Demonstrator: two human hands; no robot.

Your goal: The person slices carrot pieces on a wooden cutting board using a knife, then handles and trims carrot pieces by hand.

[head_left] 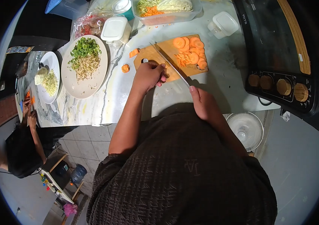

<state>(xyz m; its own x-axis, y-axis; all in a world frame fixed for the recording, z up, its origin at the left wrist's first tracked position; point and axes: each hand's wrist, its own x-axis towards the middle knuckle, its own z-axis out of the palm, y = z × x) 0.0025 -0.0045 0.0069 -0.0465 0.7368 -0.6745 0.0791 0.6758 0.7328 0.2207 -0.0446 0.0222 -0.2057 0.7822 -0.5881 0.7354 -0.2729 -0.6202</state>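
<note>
My right hand (201, 102) is closed round the handle of a long knife (172, 67), whose blade slants up and left over the wooden cutting board (174, 42). Over the board's left part is my left hand (150, 77), fingers curled together; whatever they may hold is hidden. Round carrot slices (194, 45) lie at the board's right end, with thin carrot strips (183, 59) beside them. One carrot piece (133, 53) sits at the board's left edge, and a carrot end (125, 68) rests on the marble counter (118, 97).
Left are a plate of chopped greens and sprouts (88, 56) and a plate of shredded cabbage (49, 84). Lidded containers (115, 30) and a vegetable tub (167, 19) stand behind. An oven (279, 71) is right, a metal strainer (245, 129) below. Another person (22, 150) works far left.
</note>
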